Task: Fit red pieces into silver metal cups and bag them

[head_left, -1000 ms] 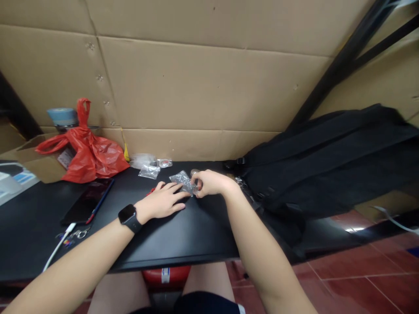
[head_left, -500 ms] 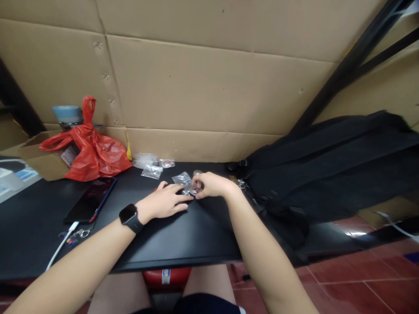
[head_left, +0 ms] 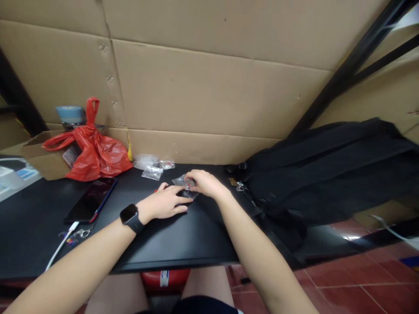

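My left hand lies flat on the black tabletop, fingers spread, its fingertips at the edge of a small clear plastic bag. Something small and red shows beside its thumb-side fingers, mostly covered. My right hand is closed, fingers pinching a small clear round piece with a red spot over the bag. The fingers partly hide that piece, so its exact kind is unclear. Behind my left hand are another clear bag and a clear round packet with red inside.
A red plastic bag leans at a cardboard box on the left. A phone lies near a white cable and keyrings. On the right rests a black backpack; a cardboard wall stands behind.
My right hand has moved a little left with the clear round piece, further over the plastic bag. My left hand has stayed almost in place. The view has shifted slightly.
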Available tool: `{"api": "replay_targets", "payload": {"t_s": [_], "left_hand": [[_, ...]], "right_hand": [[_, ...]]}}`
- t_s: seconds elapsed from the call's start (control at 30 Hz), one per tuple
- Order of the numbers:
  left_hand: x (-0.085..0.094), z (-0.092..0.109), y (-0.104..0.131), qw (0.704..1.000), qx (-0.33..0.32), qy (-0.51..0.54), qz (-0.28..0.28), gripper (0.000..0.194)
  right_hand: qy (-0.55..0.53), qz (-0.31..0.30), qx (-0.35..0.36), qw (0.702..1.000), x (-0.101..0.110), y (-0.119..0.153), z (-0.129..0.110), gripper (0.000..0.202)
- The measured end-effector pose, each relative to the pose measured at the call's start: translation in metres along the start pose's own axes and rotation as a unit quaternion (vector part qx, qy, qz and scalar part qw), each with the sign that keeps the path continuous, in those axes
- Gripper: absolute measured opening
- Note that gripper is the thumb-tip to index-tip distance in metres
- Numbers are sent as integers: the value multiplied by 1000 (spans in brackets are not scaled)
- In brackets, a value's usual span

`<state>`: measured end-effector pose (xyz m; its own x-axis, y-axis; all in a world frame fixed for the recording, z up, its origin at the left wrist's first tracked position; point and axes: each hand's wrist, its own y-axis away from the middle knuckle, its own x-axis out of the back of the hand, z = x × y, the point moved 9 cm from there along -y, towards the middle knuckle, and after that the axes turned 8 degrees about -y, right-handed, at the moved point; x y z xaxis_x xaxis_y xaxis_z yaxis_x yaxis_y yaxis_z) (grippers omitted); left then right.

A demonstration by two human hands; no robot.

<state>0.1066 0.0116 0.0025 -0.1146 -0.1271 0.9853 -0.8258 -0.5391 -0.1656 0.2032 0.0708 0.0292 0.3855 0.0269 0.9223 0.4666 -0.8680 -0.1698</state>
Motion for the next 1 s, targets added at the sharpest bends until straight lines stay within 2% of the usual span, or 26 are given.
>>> {"api": "replay_targets", "payload": {"t_s": [0.17, 0.3, 0.4, 0.5, 0.6, 0.7, 0.77, 0.87, 1.0], "left_hand": [[1, -1, 0, 1000, 3, 1, 3, 37], [0, -7, 1, 1000, 10, 9, -1, 35], [1, -12, 2, 1000, 20, 9, 5, 30], [3, -20, 2, 998, 54, -11, 14, 35], [8, -26, 1, 995, 87, -37, 24, 45], [12, -32, 1, 993, 105, -43, 35, 45], [14, -36, 1, 991, 119, -42, 44, 46], [14, -44, 0, 987, 146, -45, 58, 46], [13, -53, -1, 981, 177, -23, 75, 44]], "right_hand": [[38, 45, -46, 997, -2, -8, 7, 17], [35, 69, -40, 996, -2, -12, 8, 11], [-3, 29, -5, 1000, -7, -11, 10, 10], [-31, -27, 19, 999, -12, -7, 15, 21], [-42, -49, 10, 998, -11, -2, 22, 31], [-38, -67, 2, 997, -13, 1, 25, 23], [-27, -81, -6, 996, -15, 1, 25, 27], [-18, -83, -26, 996, -17, 1, 27, 33], [-23, -56, -43, 997, -18, -4, 32, 19]]}}
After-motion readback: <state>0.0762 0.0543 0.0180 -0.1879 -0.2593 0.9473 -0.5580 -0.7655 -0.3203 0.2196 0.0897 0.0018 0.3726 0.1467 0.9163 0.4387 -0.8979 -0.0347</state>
